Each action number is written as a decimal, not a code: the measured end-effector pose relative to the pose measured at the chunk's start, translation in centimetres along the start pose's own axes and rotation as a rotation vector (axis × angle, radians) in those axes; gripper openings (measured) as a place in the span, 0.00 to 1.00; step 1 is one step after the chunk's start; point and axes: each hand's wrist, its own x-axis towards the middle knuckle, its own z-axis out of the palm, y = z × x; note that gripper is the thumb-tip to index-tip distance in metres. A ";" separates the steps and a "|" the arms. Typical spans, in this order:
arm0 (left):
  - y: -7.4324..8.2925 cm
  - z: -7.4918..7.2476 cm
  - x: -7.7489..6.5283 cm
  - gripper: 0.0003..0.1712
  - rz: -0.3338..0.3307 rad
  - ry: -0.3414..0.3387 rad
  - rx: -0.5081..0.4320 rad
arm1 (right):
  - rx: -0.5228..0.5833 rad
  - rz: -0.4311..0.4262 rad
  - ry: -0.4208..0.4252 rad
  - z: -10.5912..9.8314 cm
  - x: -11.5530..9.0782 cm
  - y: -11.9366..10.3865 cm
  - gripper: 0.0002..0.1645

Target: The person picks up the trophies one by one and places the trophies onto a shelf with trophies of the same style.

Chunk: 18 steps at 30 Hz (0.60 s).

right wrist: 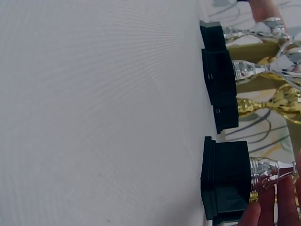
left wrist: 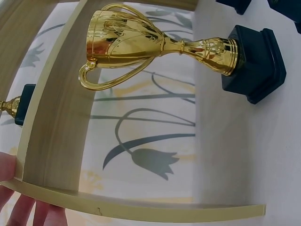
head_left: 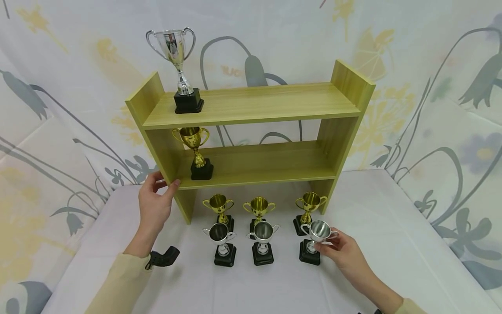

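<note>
My left hand [head_left: 154, 207] grips the left side of a two-tier wooden shelf [head_left: 259, 165], thumb on the front edge at the lower board. In the left wrist view its fingers [left wrist: 44, 214] lie against the side panel's outer face. On the right, my right hand [head_left: 347, 255] pinches the stem of a small silver trophy [head_left: 319, 230] with a black base. That base [right wrist: 230, 179] is upright at the tabletop in the right wrist view. A gold trophy [head_left: 311, 203] stands just behind it, and a silver trophy [head_left: 263, 233] is to its left.
A large silver trophy [head_left: 174, 48] stands on the top board's left end; a gold trophy [head_left: 195, 141] is below it. Before the shelf are another silver trophy [head_left: 219, 233] and two gold trophies [head_left: 218, 204]. Flower-patterned cloth [head_left: 431, 87] hangs behind the white table [head_left: 376, 209].
</note>
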 end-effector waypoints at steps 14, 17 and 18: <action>0.0 0.0 -0.1 0.21 0.012 -0.007 -0.002 | 0.007 0.003 0.015 0.1 0.0 0.2 0.23; 0.0 0.0 -0.1 0.21 0.009 -0.004 0.003 | 0.014 0.003 0.016 0.1 0.0 0.1 0.23; 0.0 0.0 -0.1 0.21 0.009 -0.003 0.004 | 0.017 0.002 0.016 0.1 0.0 0.0 0.23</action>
